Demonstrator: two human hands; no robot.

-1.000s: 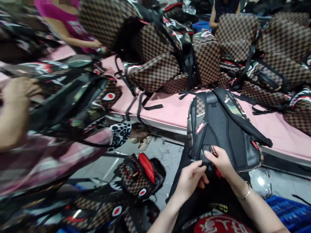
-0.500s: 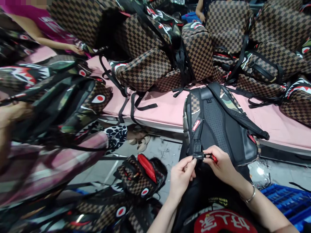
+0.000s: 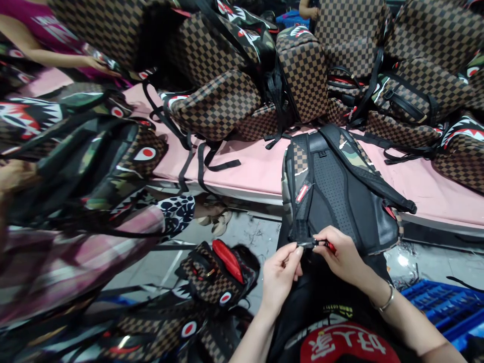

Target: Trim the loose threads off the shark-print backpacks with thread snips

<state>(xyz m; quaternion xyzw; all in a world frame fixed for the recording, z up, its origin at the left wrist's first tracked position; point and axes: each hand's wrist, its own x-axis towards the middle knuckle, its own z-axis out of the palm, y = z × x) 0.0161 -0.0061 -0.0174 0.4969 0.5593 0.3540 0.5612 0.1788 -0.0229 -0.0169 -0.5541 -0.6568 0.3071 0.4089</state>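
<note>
A backpack (image 3: pixel 335 186) in black mesh, camouflage and brown check leans from the pink table edge onto my lap, its back panel facing up. My left hand (image 3: pixel 280 272) is closed, thumb and fingers pinching the black strap (image 3: pixel 303 244) at the bag's lower left. Close beside it, my right hand (image 3: pixel 338 251) is closed round a small red-and-black tool (image 3: pixel 330 247). The tool's tip meets the strap near my left fingertips. My fingers hide most of the tool, so its exact kind does not show.
Checked backpacks (image 3: pixel 223 106) are heaped along the pink table (image 3: pixel 260 161). More bags (image 3: pixel 207 272) lie low on the left. A blue plastic crate (image 3: pixel 442 312) stands at lower right. On the left, a co-worker's hand (image 3: pixel 15 176) is at another backpack (image 3: pixel 94 161); a person in magenta (image 3: pixel 49 35) works beyond.
The whole view has shifted slightly. Both my hands keep their hold at the strap, with the red-and-black tool now a little more covered by my right fingers.
</note>
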